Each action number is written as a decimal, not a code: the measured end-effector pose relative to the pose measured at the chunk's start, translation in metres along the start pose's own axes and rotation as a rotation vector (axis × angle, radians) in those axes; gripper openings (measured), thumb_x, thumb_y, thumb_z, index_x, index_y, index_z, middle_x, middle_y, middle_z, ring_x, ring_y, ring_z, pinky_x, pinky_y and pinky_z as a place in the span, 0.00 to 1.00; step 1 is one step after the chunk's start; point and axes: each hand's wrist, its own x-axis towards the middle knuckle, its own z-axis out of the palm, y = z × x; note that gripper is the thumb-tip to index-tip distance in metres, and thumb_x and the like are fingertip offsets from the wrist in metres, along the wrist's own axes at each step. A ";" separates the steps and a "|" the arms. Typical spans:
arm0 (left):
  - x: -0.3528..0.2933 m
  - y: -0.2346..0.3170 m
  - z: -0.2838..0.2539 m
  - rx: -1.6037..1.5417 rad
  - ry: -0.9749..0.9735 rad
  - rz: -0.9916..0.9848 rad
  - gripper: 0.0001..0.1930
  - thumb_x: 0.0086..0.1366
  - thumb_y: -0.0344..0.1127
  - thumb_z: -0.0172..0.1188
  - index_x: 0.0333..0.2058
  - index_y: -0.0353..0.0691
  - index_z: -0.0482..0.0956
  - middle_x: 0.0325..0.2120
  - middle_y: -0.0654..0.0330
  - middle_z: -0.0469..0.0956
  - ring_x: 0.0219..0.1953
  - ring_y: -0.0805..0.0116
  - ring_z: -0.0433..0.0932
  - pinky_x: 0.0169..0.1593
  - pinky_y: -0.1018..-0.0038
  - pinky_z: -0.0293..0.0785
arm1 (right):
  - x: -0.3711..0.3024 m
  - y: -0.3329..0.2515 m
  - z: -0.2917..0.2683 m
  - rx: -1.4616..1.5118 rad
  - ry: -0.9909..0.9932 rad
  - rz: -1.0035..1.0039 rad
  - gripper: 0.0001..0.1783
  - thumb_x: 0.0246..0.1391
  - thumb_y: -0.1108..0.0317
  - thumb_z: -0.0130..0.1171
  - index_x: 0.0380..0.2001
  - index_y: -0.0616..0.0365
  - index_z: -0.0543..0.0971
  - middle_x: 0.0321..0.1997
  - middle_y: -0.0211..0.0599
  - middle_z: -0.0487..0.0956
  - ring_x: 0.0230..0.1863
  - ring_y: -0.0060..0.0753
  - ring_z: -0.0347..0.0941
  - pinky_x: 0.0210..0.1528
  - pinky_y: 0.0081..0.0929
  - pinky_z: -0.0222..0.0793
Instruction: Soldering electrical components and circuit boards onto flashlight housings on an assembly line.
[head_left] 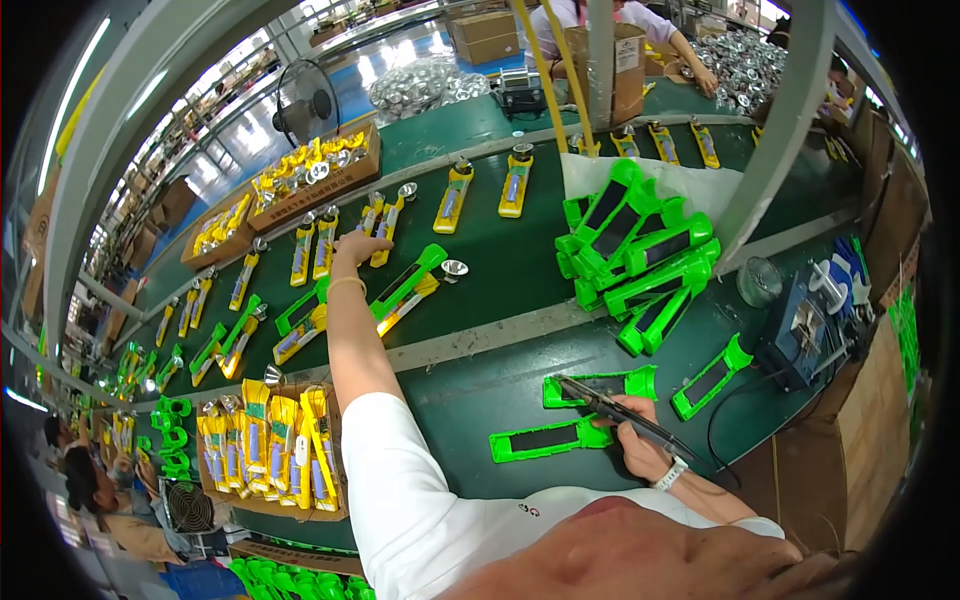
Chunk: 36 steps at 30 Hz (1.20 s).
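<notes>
My left hand point(362, 248) reaches over the green conveyor belt, fingers stretched out and touching or just above a yellow flashlight body point(390, 222) with a silver reflector; the fingertips are partly hidden. My right hand point(640, 440) grips a long dark soldering iron point(655, 432), its thin end pointing up and left. Under that end lies a green casing with a black panel point(610, 387). Another green casing point(545, 438) lies just left of the right hand, and a third point(712, 377) to its right.
A pile of green casings point(640, 250) stands beyond my right hand. A box of yellow bodies point(325, 400) is by my left elbow. At right are a blue-fronted device point(800, 335) with a cord and a glass jar point(760, 283). A metal post point(785, 130) rises beside the belt; a co-worker's hand point(706, 82) is across it.
</notes>
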 end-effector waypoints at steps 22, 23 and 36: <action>-0.400 -0.032 0.025 -0.129 -0.029 0.393 0.22 0.36 0.41 0.71 0.30 0.36 0.77 0.54 0.36 0.56 0.58 0.42 0.53 0.61 0.61 0.51 | -0.001 -0.030 -0.016 -0.299 0.009 0.079 0.19 0.56 0.59 0.51 0.43 0.62 0.65 0.33 0.43 0.71 0.34 0.37 0.69 0.36 0.31 0.65; -0.401 -0.033 0.025 -0.064 0.077 0.475 0.21 0.37 0.38 0.70 0.31 0.36 0.76 0.58 0.37 0.52 0.61 0.41 0.49 0.62 0.59 0.48 | -0.003 -0.031 -0.018 -0.307 0.021 0.080 0.19 0.56 0.58 0.50 0.43 0.62 0.65 0.33 0.44 0.71 0.34 0.37 0.69 0.36 0.31 0.65; -0.446 0.085 0.059 -0.142 -0.144 1.053 0.23 0.46 0.40 0.65 0.41 0.41 0.72 0.55 0.50 0.62 0.61 0.53 0.55 0.63 0.47 0.36 | 0.000 -0.010 -0.021 -0.164 -0.138 0.041 0.20 0.58 0.54 0.48 0.45 0.58 0.62 0.29 0.38 0.70 0.30 0.30 0.68 0.32 0.28 0.64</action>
